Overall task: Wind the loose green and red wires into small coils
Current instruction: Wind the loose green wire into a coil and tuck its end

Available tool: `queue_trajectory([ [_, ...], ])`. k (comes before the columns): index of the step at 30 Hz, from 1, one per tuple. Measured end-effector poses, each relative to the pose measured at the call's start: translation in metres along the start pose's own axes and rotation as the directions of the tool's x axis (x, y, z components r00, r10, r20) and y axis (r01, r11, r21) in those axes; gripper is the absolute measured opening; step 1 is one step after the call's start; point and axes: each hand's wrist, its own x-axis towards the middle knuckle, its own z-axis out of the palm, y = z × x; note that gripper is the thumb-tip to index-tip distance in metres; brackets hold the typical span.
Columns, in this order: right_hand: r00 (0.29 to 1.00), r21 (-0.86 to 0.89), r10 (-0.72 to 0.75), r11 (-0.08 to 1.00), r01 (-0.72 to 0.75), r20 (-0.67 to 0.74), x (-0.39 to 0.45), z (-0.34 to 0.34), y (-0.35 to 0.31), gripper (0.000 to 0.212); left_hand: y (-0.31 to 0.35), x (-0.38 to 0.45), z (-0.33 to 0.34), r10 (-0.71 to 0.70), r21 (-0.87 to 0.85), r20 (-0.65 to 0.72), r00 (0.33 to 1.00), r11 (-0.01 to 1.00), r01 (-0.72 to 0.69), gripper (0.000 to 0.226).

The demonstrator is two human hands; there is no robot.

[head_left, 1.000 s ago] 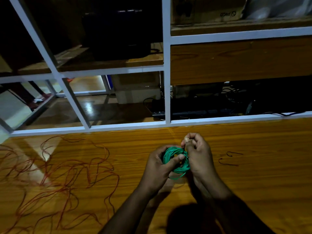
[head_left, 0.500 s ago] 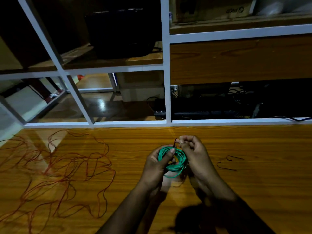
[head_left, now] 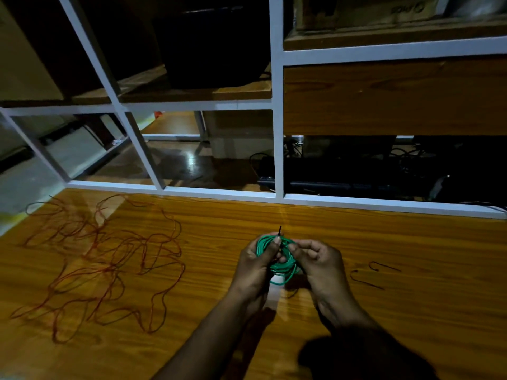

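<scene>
Since the earlier frame, a short black tie end (head_left: pixel 279 230) has been raised above the small round green wire coil (head_left: pixel 277 257), which is pinched by the left hand (head_left: pixel 253 266) and the right hand (head_left: pixel 319 260), both closed. Binding is judged in hand; the tangled red wire (head_left: pixel 104 259) at left remains to be wound.

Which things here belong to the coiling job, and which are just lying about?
Job: green coil, held in left hand and right hand; loose red wire.
Lying about: two dark hooks; black box; cardboard box.
</scene>
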Motion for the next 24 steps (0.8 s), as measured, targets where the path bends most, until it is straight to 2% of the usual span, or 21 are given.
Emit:
queue_trajectory([
  [4,0.998,-0.059,-0.006,0.998,0.002,-0.06,0.008,0.003,0.012,0.005,-0.009,0.006,0.001,-0.061,-0.039,-0.043,0.997,0.997,0.059,0.014],
  [10,0.994,-0.121,0.07,0.991,-0.059,0.09,0.018,0.006,0.022,0.019,-0.006,0.026,-0.008,-0.104,-0.091,-0.057,0.993,0.991,0.099,0.019],
  [14,0.994,-0.168,0.102,0.98,-0.106,-0.032,0.037,0.01,0.034,0.02,-0.006,0.042,-0.011,-0.106,0.043,-0.087,0.991,0.993,0.11,0.019],
  [19,0.982,-0.102,0.161,0.98,-0.171,-0.095,0.069,0.017,0.052,0.026,0.0,0.073,-0.023,-0.192,0.249,-0.08,0.978,0.946,0.206,0.029],
  [24,0.95,-0.096,0.221,0.964,-0.246,-0.219,0.111,0.03,0.065,0.029,-0.003,0.108,-0.032,-0.228,0.257,-0.157,0.961,0.93,0.263,0.029],
])
